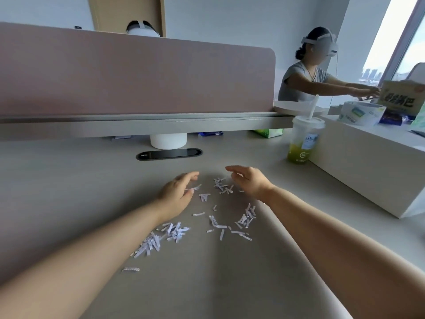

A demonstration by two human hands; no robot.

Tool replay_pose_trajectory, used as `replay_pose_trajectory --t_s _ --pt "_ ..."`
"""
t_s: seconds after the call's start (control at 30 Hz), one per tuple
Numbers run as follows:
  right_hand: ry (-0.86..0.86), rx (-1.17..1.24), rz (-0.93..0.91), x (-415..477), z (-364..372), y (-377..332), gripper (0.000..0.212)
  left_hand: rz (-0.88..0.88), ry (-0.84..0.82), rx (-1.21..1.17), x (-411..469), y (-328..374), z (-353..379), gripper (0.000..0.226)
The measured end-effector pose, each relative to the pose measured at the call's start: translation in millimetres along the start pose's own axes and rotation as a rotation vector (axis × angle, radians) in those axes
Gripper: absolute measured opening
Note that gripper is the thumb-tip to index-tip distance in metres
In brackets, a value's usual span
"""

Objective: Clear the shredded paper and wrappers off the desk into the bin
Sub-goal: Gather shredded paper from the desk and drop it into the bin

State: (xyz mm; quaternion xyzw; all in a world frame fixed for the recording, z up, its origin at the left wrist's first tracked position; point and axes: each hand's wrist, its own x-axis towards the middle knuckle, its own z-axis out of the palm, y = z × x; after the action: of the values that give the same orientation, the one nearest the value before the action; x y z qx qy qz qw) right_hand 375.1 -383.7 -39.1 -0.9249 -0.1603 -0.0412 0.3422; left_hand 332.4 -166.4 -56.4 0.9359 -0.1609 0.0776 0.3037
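- I am reading this as the gathering step: the left hand (177,194) and right hand (249,181) are sitting just above centre frame, cupped toward each other around the far end of the shredded paper (220,223)
- The left grip is pinching a strip or two between thumb and fingertips; the right grip is standing apart, fingers curled, holding nothing that I can see
- The shreds are lying loose on the counter (69,185), scattered from centre frame down to lower left, with one stray strip alone at lower left
- No bin is showing anywhere, and wrappers are lying only at the back under the partition (138,74)
- The next move, I judge, is calling for raking the shreds into one heap before lifting
- Left of frame is offering open counter; the cup (301,143) and white box (368,166) are crowding the right, and the near edge is curving away at lower right
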Motion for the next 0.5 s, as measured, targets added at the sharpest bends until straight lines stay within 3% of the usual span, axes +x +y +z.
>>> replay_pose_trajectory --t_s 0.1,0.2,0.5 --pt "-0.216 -0.165 -0.027 12.2 16.2 -10.1 0.044 -0.128 0.044 0.053 4.9 -3.5 1.9 0.054" --pt "-0.361 -0.253 -0.093 11.6 26.5 -18.7 0.044 -0.211 -0.042 0.055 7.5 -1.3 1.4 0.053" --pt "-0.461 0.076 -0.109 -61.3 6.0 -27.0 0.036 0.033 -0.265 0.050 -21.2 15.8 -10.4 0.049"
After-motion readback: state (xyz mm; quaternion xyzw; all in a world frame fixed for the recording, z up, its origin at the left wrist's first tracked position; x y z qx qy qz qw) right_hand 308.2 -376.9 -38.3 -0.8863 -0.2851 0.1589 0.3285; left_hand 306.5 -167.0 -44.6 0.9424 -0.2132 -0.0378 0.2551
